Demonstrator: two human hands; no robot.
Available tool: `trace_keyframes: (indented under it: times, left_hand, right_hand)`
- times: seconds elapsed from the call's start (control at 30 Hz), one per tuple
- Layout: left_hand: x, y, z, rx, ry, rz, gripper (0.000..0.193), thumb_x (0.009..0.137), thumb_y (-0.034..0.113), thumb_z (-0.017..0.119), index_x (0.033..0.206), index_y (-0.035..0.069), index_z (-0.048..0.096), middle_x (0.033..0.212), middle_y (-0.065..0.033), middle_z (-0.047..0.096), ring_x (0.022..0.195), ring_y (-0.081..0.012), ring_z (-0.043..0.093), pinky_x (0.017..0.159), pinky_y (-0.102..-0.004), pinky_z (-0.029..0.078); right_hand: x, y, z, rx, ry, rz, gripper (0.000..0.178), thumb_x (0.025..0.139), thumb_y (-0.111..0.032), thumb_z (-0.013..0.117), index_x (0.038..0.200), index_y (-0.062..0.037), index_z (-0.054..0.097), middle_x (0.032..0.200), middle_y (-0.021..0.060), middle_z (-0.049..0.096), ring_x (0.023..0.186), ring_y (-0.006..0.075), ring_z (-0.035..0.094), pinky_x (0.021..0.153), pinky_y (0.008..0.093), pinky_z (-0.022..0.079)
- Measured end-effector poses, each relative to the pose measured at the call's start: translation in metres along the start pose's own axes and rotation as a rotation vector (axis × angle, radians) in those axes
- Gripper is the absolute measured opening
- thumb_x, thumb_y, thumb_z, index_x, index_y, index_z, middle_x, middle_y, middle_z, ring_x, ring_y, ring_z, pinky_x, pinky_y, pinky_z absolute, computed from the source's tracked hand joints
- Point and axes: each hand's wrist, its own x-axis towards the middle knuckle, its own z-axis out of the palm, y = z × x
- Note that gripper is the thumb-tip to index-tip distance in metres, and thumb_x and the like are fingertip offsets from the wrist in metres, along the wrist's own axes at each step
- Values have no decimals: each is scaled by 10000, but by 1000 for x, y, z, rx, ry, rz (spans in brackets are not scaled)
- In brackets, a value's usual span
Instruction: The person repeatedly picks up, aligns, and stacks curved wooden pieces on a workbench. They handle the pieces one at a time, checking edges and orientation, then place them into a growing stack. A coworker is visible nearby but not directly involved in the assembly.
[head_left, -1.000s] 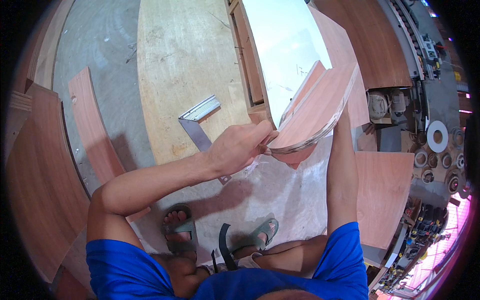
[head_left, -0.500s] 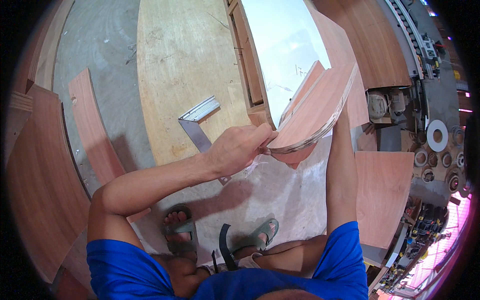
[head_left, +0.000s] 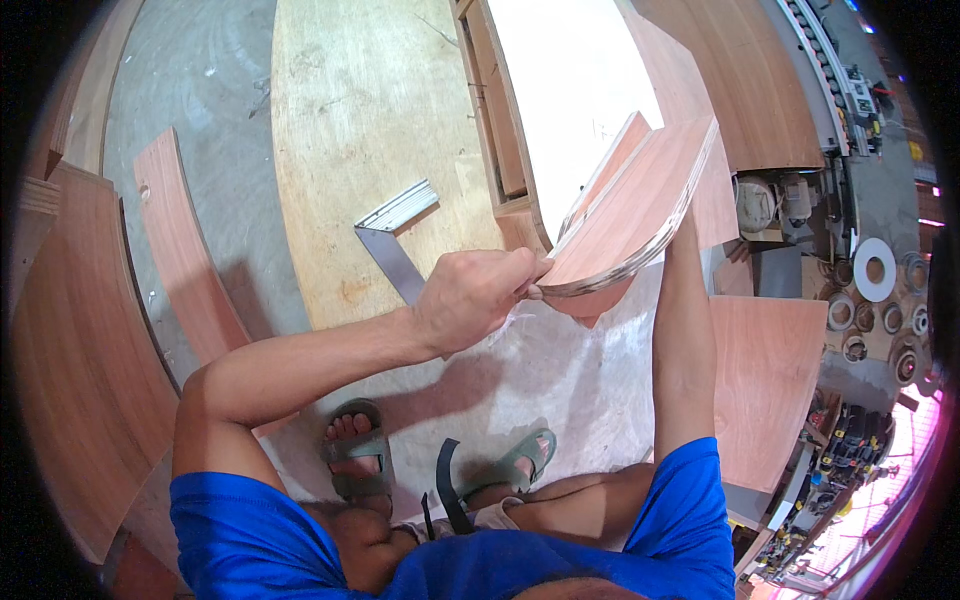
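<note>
Gripping curved board (head_left: 638,208) | left hand (head_left: 468,302) | right hand hidden (behind board)

Bright light bleaches the white surface (head_left: 570,70) to near-blank glare; soft-edged shadows fall across the concrete floor (head_left: 450,395); a pinkish flare burns at the lower right; fisheye distortion bows the wooden boards (head_left: 85,340) at left; black fills the corners; the middle appears sharp, with detail softening toward the rim.
</note>
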Motion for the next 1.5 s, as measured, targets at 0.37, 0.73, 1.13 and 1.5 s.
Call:
trace_keyframes:
  times: [0.37, 0.73, 1.13, 1.5]
  left_hand:
    - [-4, 6, -2, 32, 1, -2, 350, 814, 13, 754, 1155, 22, 675, 738, -91, 611, 618, -210, 645, 556, -349, 504]
    - [2, 2, 2, 1, 65, 26, 300, 818, 63, 799, 1091, 12, 686, 721, -94, 631, 622, -214, 664, 549, -358, 517]
    - [-4, 5, -3, -92, -14, -106, 185, 879, 20, 701, 1063, 26, 680, 870, -131, 723, 764, -258, 745, 653, -359, 577]
    - [-5, -5, 4, 9, -67, -76, 354, 847, -78, 686, 1187, 20, 677, 972, -127, 753, 820, -205, 754, 651, -321, 573]
  right_hand:
    - [-2, -2, 4, -2, 3, 0, 502, 1073, -352, 375, 1377, 16, 533, 1180, 146, 691, 1013, 267, 703, 824, 393, 601]
    - [-2, -1, 12, 7, -7, -10, 509, 1074, -359, 370, 1380, 15, 531, 1178, 146, 693, 1010, 267, 704, 821, 395, 601]
    - [23, 17, 15, -28, -48, -161, 517, 1074, -366, 365, 1383, 15, 528, 1176, 146, 695, 1008, 267, 706, 817, 397, 602]
    - [31, 14, 29, -595, 82, -440, 460, 934, -176, 605, 1368, -43, 527, 1071, 234, 732, 1015, 405, 714, 831, 495, 570]
